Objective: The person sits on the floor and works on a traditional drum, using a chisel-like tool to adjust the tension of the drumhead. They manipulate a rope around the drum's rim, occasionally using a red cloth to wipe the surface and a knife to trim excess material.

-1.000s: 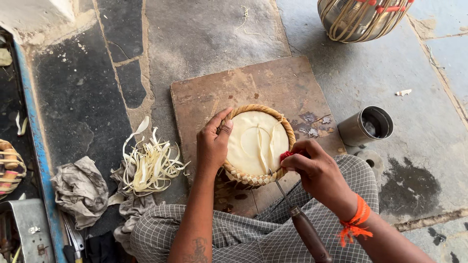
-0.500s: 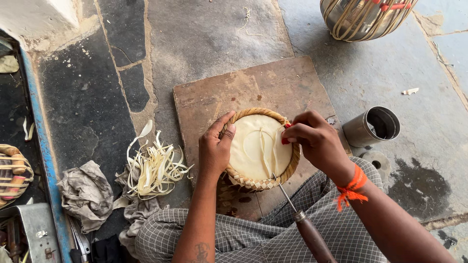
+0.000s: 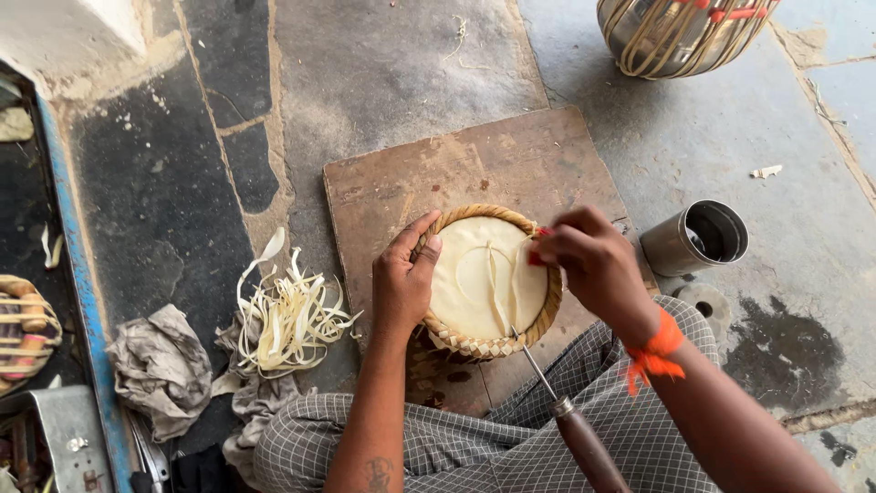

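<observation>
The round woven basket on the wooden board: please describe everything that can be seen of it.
The round woven basket lies flat on a brown wooden board. Its rim is plaited from tan strips; its pale cream middle shows loose thin strips. The left hand grips its left edge, the right hand touches its right rim. A thin metal tool with a dark handle touches its near edge.

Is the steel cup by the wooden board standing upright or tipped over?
Tipped. The steel cup lies tilted on the stone floor, its open mouth facing up and right, beside the wooden board.
</observation>
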